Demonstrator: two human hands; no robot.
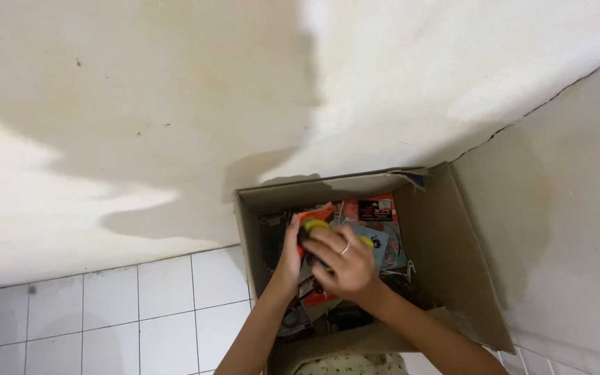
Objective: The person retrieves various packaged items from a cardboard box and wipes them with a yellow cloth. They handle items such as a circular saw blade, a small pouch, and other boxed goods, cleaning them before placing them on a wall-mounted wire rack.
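Two hands: both of the person's own are inside an open cardboard box (446,250) that stands on a white tiled floor (140,312) against a stained wall (140,104).
Thing held: a small yellow-and-black tool (312,228), partly hidden by fingers, so its exact kind cannot be told.
Where it lies: above the box's clutter, toward 10 o'clock from the box's middle, between the two palms.
Long axis: it seems to run from about 10 o'clock to 4 o'clock, with a second yellow tip showing past the knuckles.
Right hand (342,267): lies over the tool, fingers curled down and closed around its dark middle; a ring shows on one finger.
Left hand (289,253): upright at the tool's 9 o'clock side, fingers pressed against its yellow end; how firmly cannot be told.
Nearer hand: the right covers more of the tool.
Beneath: red and blue printed packets (376,212) and dark odds and ends fill the box floor.
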